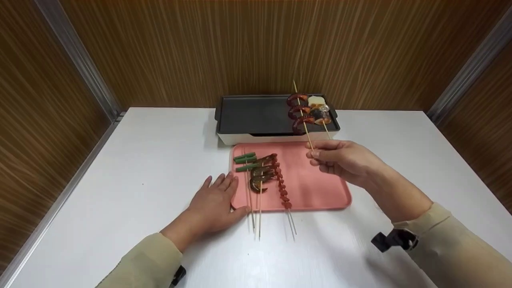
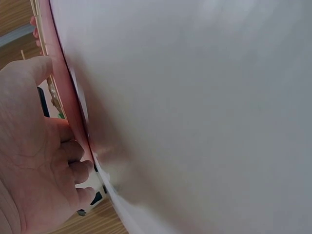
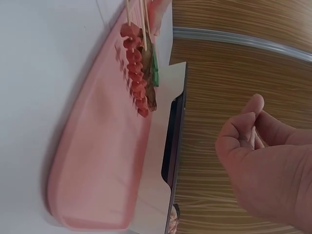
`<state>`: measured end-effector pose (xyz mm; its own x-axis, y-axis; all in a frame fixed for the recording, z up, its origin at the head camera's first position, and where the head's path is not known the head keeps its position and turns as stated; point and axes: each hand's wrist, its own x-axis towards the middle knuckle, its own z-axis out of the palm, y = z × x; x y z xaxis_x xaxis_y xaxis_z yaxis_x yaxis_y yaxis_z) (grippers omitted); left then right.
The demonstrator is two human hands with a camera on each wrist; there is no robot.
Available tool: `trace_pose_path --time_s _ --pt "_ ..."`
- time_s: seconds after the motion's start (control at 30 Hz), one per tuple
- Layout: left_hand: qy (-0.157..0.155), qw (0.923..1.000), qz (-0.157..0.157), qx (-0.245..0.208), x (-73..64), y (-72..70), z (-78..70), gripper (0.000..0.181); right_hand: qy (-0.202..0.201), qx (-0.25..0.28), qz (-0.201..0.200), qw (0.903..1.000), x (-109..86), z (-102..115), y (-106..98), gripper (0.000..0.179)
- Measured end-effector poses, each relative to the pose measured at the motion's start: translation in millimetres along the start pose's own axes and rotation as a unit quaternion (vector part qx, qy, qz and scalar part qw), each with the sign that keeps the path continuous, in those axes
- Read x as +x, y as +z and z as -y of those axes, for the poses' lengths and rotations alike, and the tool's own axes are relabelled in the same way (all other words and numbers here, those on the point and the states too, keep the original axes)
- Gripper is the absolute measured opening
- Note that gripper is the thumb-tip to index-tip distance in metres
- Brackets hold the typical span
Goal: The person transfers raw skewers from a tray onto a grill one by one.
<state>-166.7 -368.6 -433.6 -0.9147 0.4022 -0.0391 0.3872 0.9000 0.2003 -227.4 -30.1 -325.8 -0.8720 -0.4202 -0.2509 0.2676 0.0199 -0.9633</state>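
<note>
My right hand point(image 1: 346, 160) pinches the stick of a skewer point(image 1: 302, 110) with curled, dark-red pieces. That skewer is raised, its food end in front of the right part of a black-topped grill point(image 1: 256, 114). My left hand point(image 1: 214, 204) lies with fingers spread at the left edge of a pink tray point(image 1: 316, 176), its thumb close to the sticks. On the tray's left half are a skewer of green pieces point(image 1: 245, 160), a skewer of brown shrimp point(image 1: 258, 182) and a skewer of small red pieces point(image 1: 283, 188). In the right wrist view, the pinching fingers point(image 3: 239, 129) hide most of the stick.
Another skewer with white and brown pieces point(image 1: 320, 114) lies at the grill's right end, its stick reaching behind the right hand. Tray and grill stand on a white table point(image 1: 168, 160). Wood-patterned panels point(image 1: 256, 48) enclose the back and sides.
</note>
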Motion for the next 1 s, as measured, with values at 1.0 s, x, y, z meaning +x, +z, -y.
trace_pose_path --time_s 1.0 --pt "-0.002 1.0000 -0.002 0.001 -0.1 0.7 1.3 0.093 0.029 0.011 -0.053 0.9981 71.8 5 -11 0.028"
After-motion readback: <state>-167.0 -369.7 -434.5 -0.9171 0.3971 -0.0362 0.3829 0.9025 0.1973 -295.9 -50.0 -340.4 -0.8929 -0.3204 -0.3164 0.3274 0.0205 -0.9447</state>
